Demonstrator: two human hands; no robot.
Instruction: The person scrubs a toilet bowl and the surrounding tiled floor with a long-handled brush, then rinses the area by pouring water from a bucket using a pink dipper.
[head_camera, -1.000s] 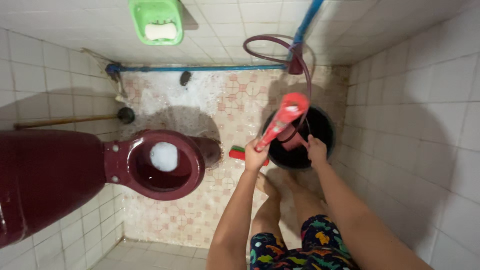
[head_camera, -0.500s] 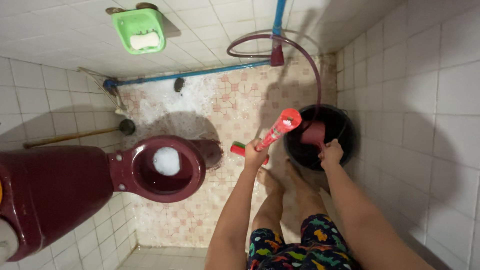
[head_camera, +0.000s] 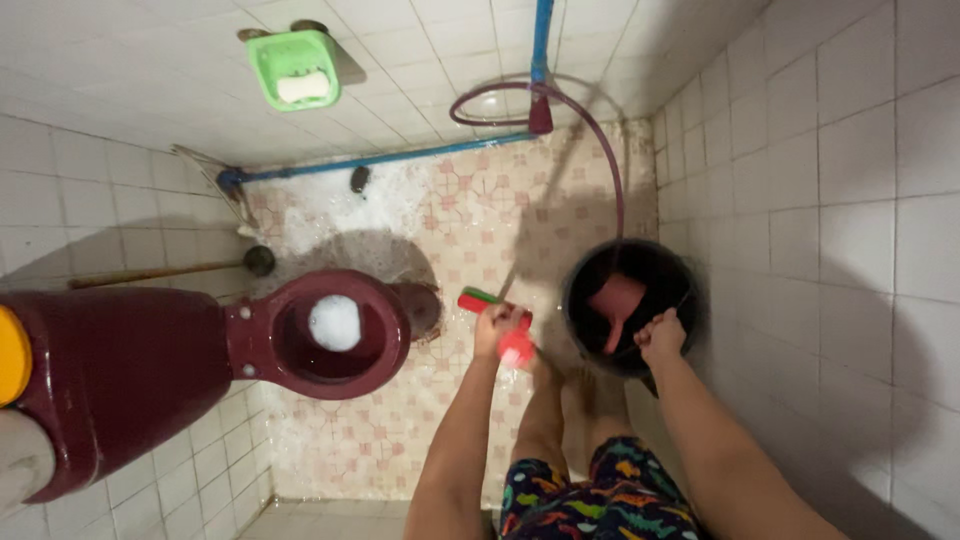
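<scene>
Gripping the red brush handle (head_camera: 516, 348) in your left hand (head_camera: 497, 325), you are pointing its round end up at the camera beside the dark red toilet (head_camera: 300, 335). Your right hand (head_camera: 660, 335) is closing on the rim of the black bucket (head_camera: 590, 265), where a pink scoop (head_camera: 615, 300) is sitting.

Red brush and black bucket

Red-handled brush (head_camera: 514, 346) upright, end-on to view. Black bucket (head_camera: 630, 262) on tiled floor, pink dipper (head_camera: 615, 300) inside, by right wall.

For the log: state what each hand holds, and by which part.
Left hand grips the red brush handle near its top end. Right hand grips the black bucket by its rim.
</scene>
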